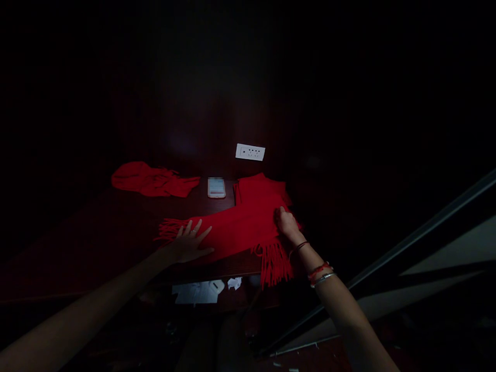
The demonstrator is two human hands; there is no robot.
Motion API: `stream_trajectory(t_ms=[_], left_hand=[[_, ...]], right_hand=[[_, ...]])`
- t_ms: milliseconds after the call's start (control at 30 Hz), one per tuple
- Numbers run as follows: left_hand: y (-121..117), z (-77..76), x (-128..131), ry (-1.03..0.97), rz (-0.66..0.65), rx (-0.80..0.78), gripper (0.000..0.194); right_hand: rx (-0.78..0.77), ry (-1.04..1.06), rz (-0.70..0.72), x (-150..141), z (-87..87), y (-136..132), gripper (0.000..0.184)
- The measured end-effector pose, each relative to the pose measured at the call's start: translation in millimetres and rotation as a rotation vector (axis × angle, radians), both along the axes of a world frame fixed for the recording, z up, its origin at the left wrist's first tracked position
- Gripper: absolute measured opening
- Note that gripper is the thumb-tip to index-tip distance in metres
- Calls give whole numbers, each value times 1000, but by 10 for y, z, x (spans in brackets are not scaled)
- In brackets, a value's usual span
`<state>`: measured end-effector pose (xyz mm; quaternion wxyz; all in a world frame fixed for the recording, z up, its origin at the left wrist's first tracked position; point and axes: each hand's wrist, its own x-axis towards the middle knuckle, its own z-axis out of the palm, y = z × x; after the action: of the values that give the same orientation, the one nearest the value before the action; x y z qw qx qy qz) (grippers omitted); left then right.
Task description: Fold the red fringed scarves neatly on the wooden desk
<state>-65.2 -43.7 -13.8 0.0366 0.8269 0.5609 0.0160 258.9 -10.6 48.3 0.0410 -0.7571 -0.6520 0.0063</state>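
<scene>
A red fringed scarf (236,227) lies across the dark desk, one fringe at its left end and another hanging over the front edge at the right. My left hand (189,243) rests flat on the scarf near the left fringe, fingers spread. At the scarf's right end, my right hand (287,223) is closed with the red cloth gripped in its fingers. Behind it, more red cloth (259,185) lies folded; where it parts from the scarf is hard to make out.
Another bunched red cloth (151,179) lies at the back left. A lit phone (216,187) sits between the cloths, below a white wall socket (250,152). Under the desk edge are white papers (196,293) and a crumpled white piece (234,283). A slanted edge (422,227) runs along the right.
</scene>
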Motion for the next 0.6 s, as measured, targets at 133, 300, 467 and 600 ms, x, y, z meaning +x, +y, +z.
stream_trajectory(t_ms=[133,300,467,600], left_hand=[[-6,21,14,-3,7,-17,78],[-18,80,44,5,31,-56,78],[-32,106,56,2,36,-60,77],[-25,61,42,-13,27,-23,76]], right_hand=[[47,16,37,92,58,53,24],[39,17,-1,184,104,198,29],[-54,14,-4,191,121,340,24],[-86,0,0,204,104,418,25]])
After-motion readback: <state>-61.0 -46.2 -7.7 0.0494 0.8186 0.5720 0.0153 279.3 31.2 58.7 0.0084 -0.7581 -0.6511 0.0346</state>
